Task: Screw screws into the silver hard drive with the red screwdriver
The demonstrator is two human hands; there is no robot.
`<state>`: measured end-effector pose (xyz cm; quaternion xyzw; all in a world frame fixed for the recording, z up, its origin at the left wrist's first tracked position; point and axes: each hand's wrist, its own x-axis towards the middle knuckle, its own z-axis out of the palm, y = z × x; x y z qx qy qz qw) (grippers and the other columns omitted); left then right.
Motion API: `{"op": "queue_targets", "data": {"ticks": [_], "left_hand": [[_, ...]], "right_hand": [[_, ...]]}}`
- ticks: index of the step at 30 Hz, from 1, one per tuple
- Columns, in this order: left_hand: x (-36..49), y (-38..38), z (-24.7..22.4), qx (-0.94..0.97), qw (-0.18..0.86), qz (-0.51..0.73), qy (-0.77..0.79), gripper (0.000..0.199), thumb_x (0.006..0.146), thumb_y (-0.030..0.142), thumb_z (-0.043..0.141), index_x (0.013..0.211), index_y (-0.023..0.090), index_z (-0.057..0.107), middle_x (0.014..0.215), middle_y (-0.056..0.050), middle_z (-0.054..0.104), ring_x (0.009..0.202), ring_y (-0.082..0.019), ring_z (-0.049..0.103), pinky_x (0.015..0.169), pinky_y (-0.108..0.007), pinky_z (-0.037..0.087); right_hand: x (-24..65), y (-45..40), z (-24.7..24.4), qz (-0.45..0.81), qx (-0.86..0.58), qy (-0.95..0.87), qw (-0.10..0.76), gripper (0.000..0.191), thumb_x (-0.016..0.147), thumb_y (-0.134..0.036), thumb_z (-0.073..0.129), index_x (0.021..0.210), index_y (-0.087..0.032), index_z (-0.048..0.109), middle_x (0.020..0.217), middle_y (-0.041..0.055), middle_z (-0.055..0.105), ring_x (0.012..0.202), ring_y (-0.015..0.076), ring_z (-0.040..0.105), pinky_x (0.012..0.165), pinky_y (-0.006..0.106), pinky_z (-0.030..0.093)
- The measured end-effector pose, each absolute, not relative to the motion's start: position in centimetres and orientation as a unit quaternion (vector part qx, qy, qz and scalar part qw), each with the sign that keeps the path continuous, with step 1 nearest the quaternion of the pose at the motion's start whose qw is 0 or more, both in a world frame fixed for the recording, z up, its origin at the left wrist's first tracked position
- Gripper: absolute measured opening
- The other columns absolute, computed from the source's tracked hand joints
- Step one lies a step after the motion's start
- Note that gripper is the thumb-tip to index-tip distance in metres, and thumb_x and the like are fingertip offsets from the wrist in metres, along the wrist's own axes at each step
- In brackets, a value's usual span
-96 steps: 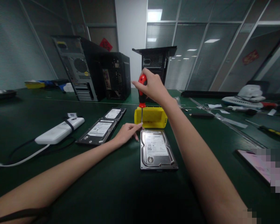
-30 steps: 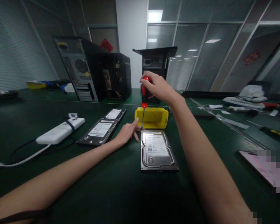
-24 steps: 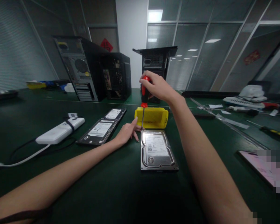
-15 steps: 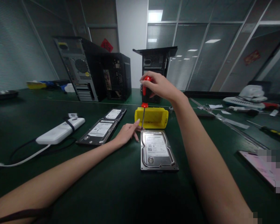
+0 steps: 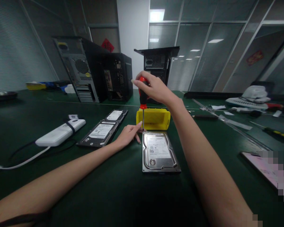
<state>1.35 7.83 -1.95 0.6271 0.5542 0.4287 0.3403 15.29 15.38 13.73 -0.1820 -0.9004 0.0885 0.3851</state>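
A silver hard drive [image 5: 157, 151] lies flat on the dark green table, label side up. My right hand [image 5: 153, 86] is closed around the red and black handle of a screwdriver [image 5: 143, 94] held upright. Its shaft runs straight down to the drive's far left corner, where the tip meets the edge. My left hand [image 5: 129, 136] rests on the table beside that corner, fingers apart, with the thumb and fingertips close to the lower shaft. Whether they touch the shaft or the drive is hard to see. Just behind the drive sits a yellow plastic bin [image 5: 153, 118].
Two more hard drives [image 5: 101, 130] lie on the left, near a white power strip [image 5: 59, 132] with cables. Black computer cases [image 5: 97, 72] stand at the back. On the right are a phone [image 5: 260, 168], a yellow and black screwdriver [image 5: 278, 134] and clear plastic strips [image 5: 236, 124].
My right hand has shifted slightly left, and the screwdriver has gone from a slight lean to nearly vertical. My left hand and the hard drive stay in place.
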Motion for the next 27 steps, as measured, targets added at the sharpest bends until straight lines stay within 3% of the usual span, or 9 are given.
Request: {"op": "queue_targets", "data": {"ticks": [6, 13, 20, 27], "left_hand": [[1.3, 7.7, -1.9, 0.634, 0.335, 0.429, 0.55, 0.063, 0.091, 0.06, 0.036, 0.086, 0.007, 0.07, 0.103, -0.016, 0.072, 0.046, -0.011, 0.061, 0.046, -0.024, 0.036], [1.3, 7.7, -1.9, 0.639, 0.326, 0.423, 0.553, 0.061, 0.092, 0.058, 0.036, 0.087, 0.009, 0.072, 0.099, -0.013, 0.073, 0.046, -0.011, 0.061, 0.048, -0.024, 0.037], [1.1, 7.5, -1.9, 0.676, 0.301, 0.39, 0.548, 0.034, 0.083, 0.045, 0.059, 0.09, 0.015, 0.073, 0.07, -0.002, 0.071, 0.053, -0.014, 0.064, 0.054, -0.021, 0.04], [1.2, 7.6, -1.8, 0.68, 0.279, 0.393, 0.552, 0.031, 0.084, 0.042, 0.059, 0.083, 0.014, 0.074, 0.052, 0.0, 0.065, 0.046, -0.015, 0.061, 0.055, -0.022, 0.039]], "right_hand": [[15.0, 15.2, 13.9, 0.128, -0.155, -0.903, 0.38, 0.027, 0.094, -0.023, 0.039, 0.116, -0.014, 0.052, 0.11, 0.0072, 0.059, 0.102, 0.017, 0.054, 0.094, 0.033, 0.041], [14.2, 15.1, 13.5, 0.138, -0.179, -0.898, 0.378, 0.032, 0.094, -0.035, 0.045, 0.115, -0.013, 0.05, 0.101, 0.0087, 0.061, 0.092, 0.0182, 0.057, 0.088, 0.033, 0.043], [14.4, 15.0, 13.7, 0.138, -0.162, -0.902, 0.375, 0.026, 0.092, -0.036, 0.049, 0.106, -0.015, 0.051, 0.096, 0.0062, 0.06, 0.087, 0.0158, 0.057, 0.085, 0.031, 0.045], [14.2, 15.2, 13.7, 0.135, -0.14, -0.905, 0.379, 0.028, 0.089, -0.04, 0.053, 0.102, -0.015, 0.05, 0.09, 0.0045, 0.061, 0.082, 0.0148, 0.056, 0.08, 0.029, 0.045]]}}
